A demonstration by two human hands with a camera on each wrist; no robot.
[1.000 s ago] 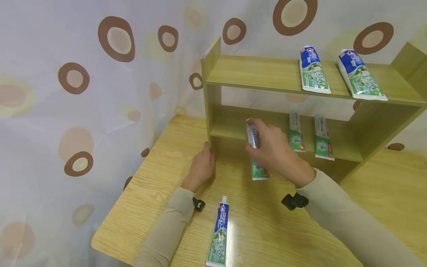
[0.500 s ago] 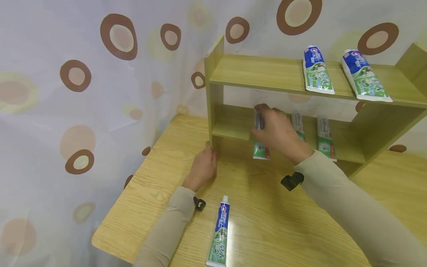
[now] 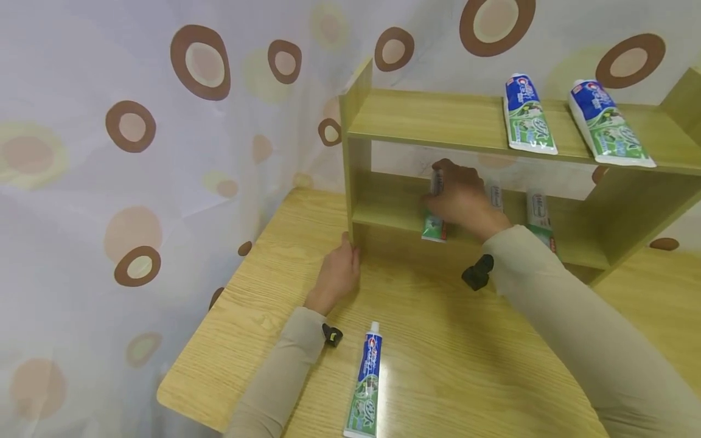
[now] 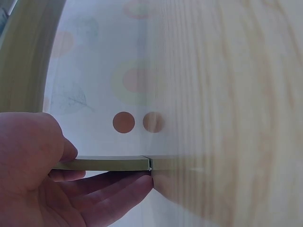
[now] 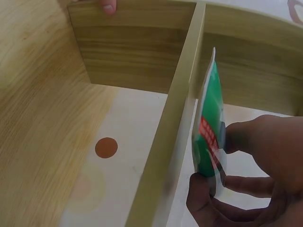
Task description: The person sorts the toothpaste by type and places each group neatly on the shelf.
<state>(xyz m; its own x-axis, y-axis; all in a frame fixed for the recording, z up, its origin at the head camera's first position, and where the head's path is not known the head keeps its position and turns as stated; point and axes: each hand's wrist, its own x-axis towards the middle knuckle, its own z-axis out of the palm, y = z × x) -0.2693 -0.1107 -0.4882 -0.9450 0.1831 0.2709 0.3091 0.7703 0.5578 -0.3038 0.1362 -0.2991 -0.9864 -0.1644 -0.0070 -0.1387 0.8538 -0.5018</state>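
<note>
My right hand (image 3: 462, 194) holds a green and silver toothpaste tube (image 3: 434, 227) over the middle board (image 3: 383, 204) of a wooden shelf. In the right wrist view, thumb and fingers pinch the tube (image 5: 211, 118) from both sides, close by the board's front edge (image 5: 165, 142). My left hand (image 3: 338, 271) grips the shelf's left side panel (image 3: 350, 164) low down, near the tabletop. The left wrist view has the thumb on one face of that panel (image 4: 113, 164) and the fingers on the other.
Two similar tubes, one a green-and-silver tube (image 3: 539, 219), lie further right on the middle board, partly behind my right arm. Two blue and green tubes (image 3: 530, 115) lie on the top board. Another blue-green tube (image 3: 366, 383) lies on the table (image 3: 263, 316) near my left forearm.
My right hand has carried the green and silver tube up and back, from in front of the shelf to over the middle board. The left hand keeps its grip on the side panel.
</note>
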